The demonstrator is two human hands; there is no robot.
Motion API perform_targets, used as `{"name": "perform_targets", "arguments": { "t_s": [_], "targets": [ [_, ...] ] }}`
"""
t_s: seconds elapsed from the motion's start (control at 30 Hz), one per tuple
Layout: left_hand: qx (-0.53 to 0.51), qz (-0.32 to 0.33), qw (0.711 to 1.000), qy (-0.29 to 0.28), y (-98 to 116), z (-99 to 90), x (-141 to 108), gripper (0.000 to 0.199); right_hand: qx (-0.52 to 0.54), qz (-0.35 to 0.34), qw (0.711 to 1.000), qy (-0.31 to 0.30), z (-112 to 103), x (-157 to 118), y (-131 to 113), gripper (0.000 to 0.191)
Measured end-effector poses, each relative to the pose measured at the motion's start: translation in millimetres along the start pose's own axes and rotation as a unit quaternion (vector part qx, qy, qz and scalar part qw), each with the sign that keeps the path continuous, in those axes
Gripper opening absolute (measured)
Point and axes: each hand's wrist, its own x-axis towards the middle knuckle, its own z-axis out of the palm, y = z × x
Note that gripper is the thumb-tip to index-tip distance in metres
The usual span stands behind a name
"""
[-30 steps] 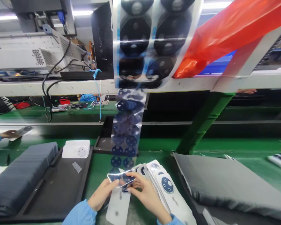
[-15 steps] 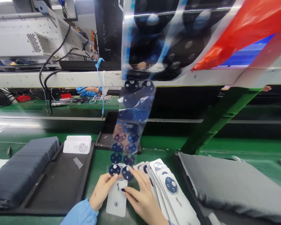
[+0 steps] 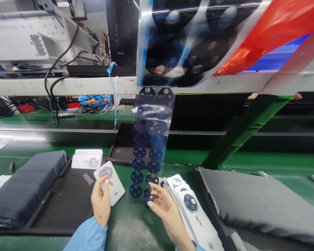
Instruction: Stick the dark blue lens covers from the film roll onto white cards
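Observation:
My left hand [image 3: 101, 198] is closed on a white phone back cover [image 3: 116, 188], which is tilted and has a round camera ring near its upper end. A clear strip [image 3: 157, 139] hangs from above and carries two columns of round dark blue stickers with holes. At its lower right end, my right hand [image 3: 164, 205] pinches a round dark blue sticker [image 3: 150, 200] between thumb and fingers. Whether that sticker is fully off the strip is hard to tell. Beside this hand lies a fanned stack of white covers [image 3: 199, 219], the top one bearing a dark blue sticker on its ring.
A black tray [image 3: 65, 209] on the left holds grey sleeves [image 3: 28, 188] and a few white covers [image 3: 87, 159]. Grey padding [image 3: 259, 202] fills another tray at right. A white shelf beam [image 3: 89, 86] crosses above, with a green post [image 3: 251, 130]. A co-worker's hands [image 3: 95, 101] show beyond.
My left hand has carried the white cover left and tilted it, away from the strip. My right hand has stayed near the strip's lower end and now pinches a sticker.

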Motion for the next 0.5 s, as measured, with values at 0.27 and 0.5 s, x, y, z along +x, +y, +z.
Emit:
{"name": "perform_targets", "arguments": {
  "t_s": [0.27, 0.5],
  "targets": [
    [-0.260, -0.176, 0.939, -0.144, 41, -14.3, -1, 0.051, 0.084, 0.059, 0.994, 0.026, 2, 5, 6, 0.032],
    [-0.232, -0.252, 0.859, -0.380, 28, 12.8, -40, 0.068, 0.099, 0.057, 0.993, 0.008, -3, 5, -4, 0.028]
  ]
}}
